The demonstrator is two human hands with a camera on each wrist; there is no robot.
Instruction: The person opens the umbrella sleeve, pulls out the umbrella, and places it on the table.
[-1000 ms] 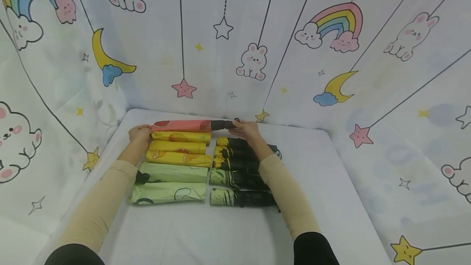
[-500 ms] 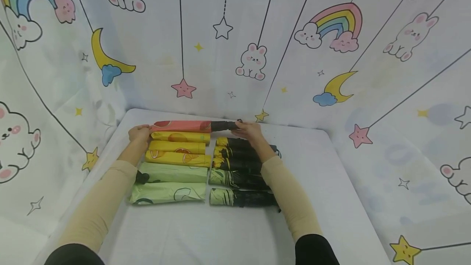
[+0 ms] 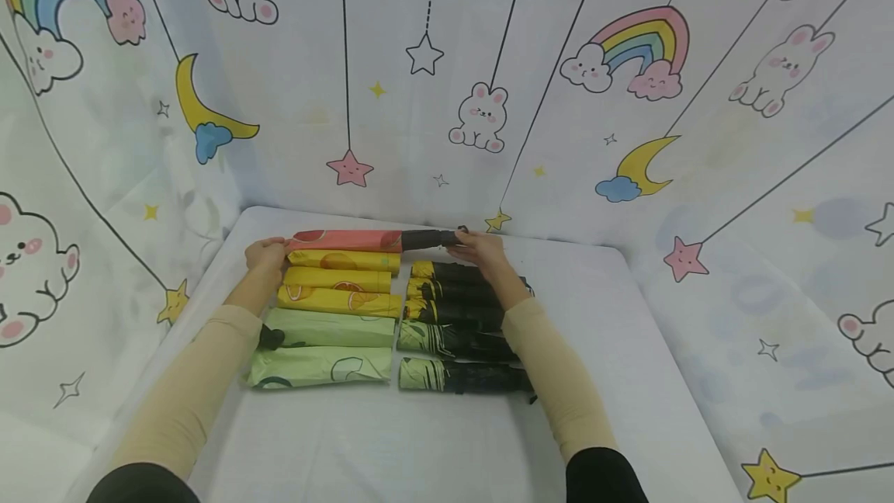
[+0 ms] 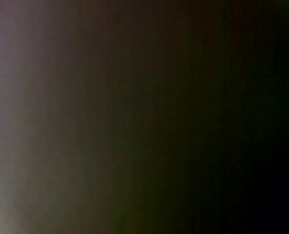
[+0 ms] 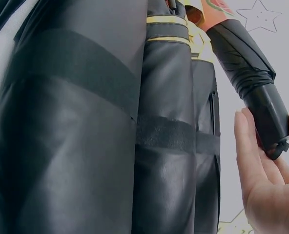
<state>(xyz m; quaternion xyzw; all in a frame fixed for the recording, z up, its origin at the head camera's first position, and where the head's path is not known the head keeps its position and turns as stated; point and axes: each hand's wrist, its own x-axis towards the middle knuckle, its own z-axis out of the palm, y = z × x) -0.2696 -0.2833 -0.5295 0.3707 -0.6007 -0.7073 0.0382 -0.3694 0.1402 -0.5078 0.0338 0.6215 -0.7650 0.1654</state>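
A folding umbrella [image 3: 427, 240] sticks out, black, from the right end of a red watermelon-print sleeve [image 3: 345, 241] at the back of the table. My left hand [image 3: 265, 256] pinches the sleeve's left end. My right hand [image 3: 490, 253] holds the umbrella's handle end. In the right wrist view, the right hand [image 5: 269, 197] has its fingers below the black handle [image 5: 266, 112] and its thumb on the other side. Yellow citrus-print sleeves [image 3: 338, 281] lie just in front of the red one. The left wrist view is dark and shows nothing distinct.
Two green sleeves [image 3: 321, 367] lie nearest the front, with a black knob [image 3: 269, 338] at the left. To their right, several folded umbrellas [image 3: 482, 376], black with green or yellow ends, form a column. A cartoon-print curtain [image 3: 419, 130] rises behind the white table [image 3: 349, 441].
My right hand has moved slightly right with the handle, and more black umbrella shows beyond the red sleeve. My left hand stays at the sleeve's left end.
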